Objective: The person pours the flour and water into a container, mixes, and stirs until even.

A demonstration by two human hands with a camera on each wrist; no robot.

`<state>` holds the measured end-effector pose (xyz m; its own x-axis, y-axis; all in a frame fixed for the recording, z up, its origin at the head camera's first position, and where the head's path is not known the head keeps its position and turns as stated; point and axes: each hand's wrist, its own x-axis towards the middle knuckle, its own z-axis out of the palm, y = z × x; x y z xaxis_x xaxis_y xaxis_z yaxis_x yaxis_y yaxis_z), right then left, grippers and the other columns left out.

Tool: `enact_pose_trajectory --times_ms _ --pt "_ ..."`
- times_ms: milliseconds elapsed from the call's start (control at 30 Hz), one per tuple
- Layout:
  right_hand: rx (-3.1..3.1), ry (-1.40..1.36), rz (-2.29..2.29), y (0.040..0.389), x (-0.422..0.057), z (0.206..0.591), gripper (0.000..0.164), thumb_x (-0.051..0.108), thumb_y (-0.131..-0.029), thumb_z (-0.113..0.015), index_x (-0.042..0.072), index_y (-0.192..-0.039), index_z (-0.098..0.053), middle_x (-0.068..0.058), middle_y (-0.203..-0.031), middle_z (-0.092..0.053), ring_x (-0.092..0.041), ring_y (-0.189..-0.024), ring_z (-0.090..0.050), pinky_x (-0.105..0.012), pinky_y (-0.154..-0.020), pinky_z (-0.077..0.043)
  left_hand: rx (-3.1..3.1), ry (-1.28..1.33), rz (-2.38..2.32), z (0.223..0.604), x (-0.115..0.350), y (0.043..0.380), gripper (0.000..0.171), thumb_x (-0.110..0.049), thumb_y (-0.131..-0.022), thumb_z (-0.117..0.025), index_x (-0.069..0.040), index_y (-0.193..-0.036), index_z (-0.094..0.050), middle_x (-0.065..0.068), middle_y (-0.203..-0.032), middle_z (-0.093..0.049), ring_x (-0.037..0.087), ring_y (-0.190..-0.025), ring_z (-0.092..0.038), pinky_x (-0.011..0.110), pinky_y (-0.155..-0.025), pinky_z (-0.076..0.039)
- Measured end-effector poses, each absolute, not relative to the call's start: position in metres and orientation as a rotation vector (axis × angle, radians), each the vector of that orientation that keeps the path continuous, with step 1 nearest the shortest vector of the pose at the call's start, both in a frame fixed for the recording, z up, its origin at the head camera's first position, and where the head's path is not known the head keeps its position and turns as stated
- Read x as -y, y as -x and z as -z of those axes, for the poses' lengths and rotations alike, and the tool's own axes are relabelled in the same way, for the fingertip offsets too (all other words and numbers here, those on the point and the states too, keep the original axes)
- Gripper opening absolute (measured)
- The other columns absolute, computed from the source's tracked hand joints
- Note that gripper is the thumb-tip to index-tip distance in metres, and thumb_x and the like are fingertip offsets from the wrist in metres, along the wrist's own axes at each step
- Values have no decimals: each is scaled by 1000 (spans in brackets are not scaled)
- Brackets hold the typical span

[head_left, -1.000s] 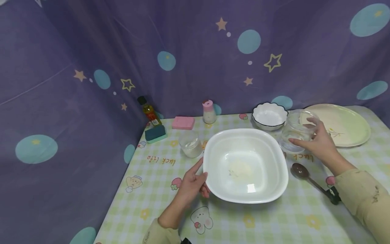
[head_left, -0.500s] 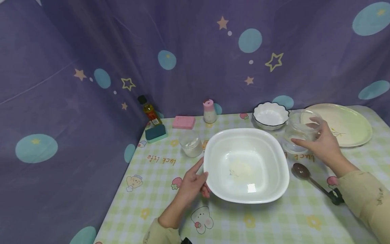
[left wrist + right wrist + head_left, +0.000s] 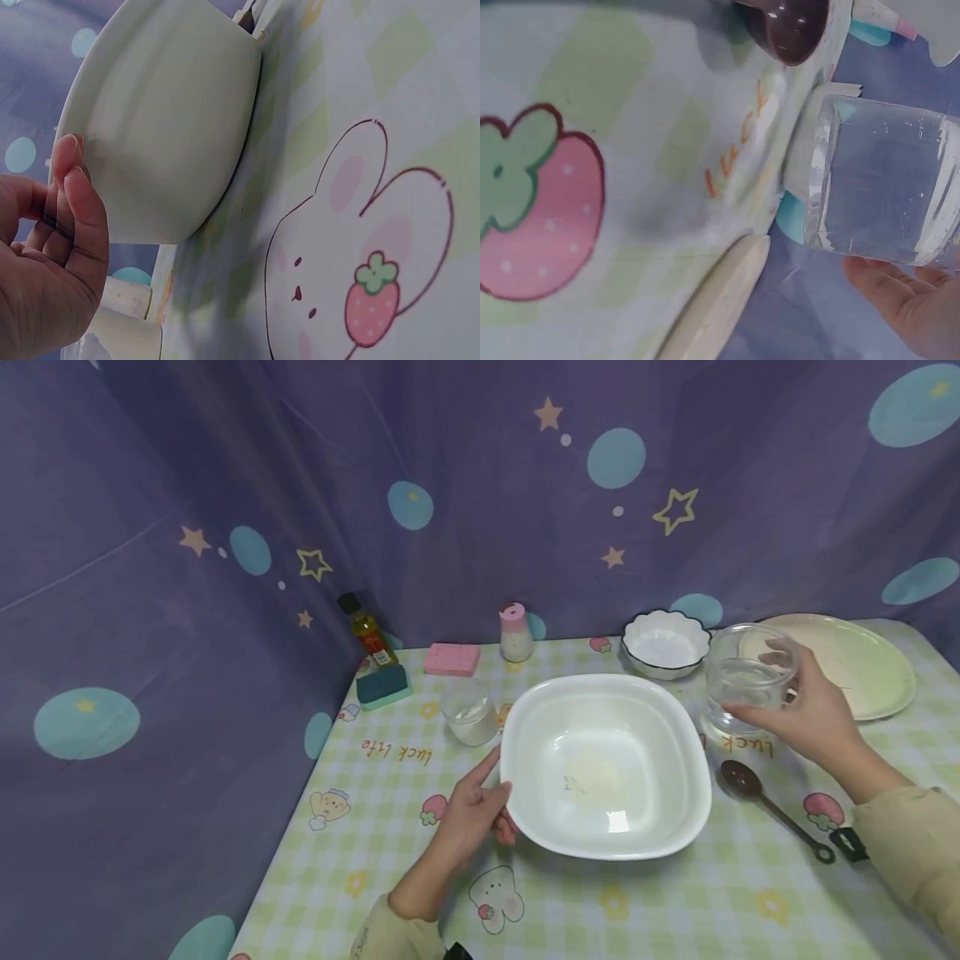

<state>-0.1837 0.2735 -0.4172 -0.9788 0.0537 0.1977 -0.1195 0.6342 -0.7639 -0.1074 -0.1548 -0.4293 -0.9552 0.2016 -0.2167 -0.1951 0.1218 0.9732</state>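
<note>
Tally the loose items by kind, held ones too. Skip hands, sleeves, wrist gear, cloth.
Sponges: 2 (teal sponge, pink sponge)
Clear vessels: 2 (jar, cup)
Basin: 1
Bowl: 1
Plate: 1
Spoon: 1
Bottle: 1
Shaker: 1
Total: 10

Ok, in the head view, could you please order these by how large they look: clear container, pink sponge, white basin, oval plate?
1. White basin
2. Oval plate, partly hidden
3. Clear container
4. Pink sponge
</note>
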Motion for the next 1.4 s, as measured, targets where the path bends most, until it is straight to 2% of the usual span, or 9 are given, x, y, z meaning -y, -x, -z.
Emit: enact_pose_trajectory --times_ms 100,267,367,600,867,1233,1400 --pt "2654 -87 -1224 180 -272 413 108 32 -73 -87 21 -156 -18 -19 -146 -42 -50 -119 -45 -36 -79 -37 -2106 -9 -1907 429 155 107 57 -15 -102 -52 -24 -154 -31 22 -68 -63 15 -48 -61 25 -49 -53" --pt "2632 -139 -1160 177 -269 407 107 28 -69 -89 18 -154 -24 -20 -144 -44 -49 -111 -48 -51 -79 -37 -2108 -6 -1902 429 155 107 57 -15 -102 -52 -24 -154 -31 22 -68 -63 15 -48 -61 25 -49 -53" --pt "2616 -182 -1117 176 -266 403 104 24 -66 -91 15 -150 -31 -21 -141 -47 -46 -108 -51 -49 -79 -38 -2107 -4 -1905 430 155 107 57 -14 -102 -52 -24 -154 -31 20 -67 -63 16 -48 -61 25 -49 -53" --pt "2586 -250 -1032 171 -260 396 101 22 -62 -92 13 -146 -38 -23 -128 -54 -44 -103 -53 -61 -77 -38 -2103 -2 -1912 430 155 108 57 -13 -102 -52 -24 -154 -31 18 -66 -63 15 -47 -60 25 -48 -52" --pt "2579 -345 -884 169 -255 393 95 22 -60 -92 11 -141 -44 -18 -124 -57 -40 -102 -56 -63 -69 -41 -2101 -6 -1917 430 155 108 57 -13 -102 -52 -24 -153 -32 18 -65 -63 15 -46 -59 24 -48 -52" --pt "2569 -440 -747 167 -245 388 94 19 -56 -91 10 -139 -47 -18 -123 -58 -41 -101 -57 -61 -67 -44 -2094 -12 -1922 430 155 108 57 -13 -101 -52 -23 -154 -31 19 -65 -63 14 -45 -58 24 -48 -52" --pt "2573 -468 -717 166 -243 387 95 18 -55 -91 11 -139 -47 -18 -124 -58 -40 -105 -55 -61 -71 -44 -2077 -31 -1935 430 155 108 58 -12 -101 -51 -21 -154 -29 17 -64 -63 13 -45 -58 24 -47 -51"
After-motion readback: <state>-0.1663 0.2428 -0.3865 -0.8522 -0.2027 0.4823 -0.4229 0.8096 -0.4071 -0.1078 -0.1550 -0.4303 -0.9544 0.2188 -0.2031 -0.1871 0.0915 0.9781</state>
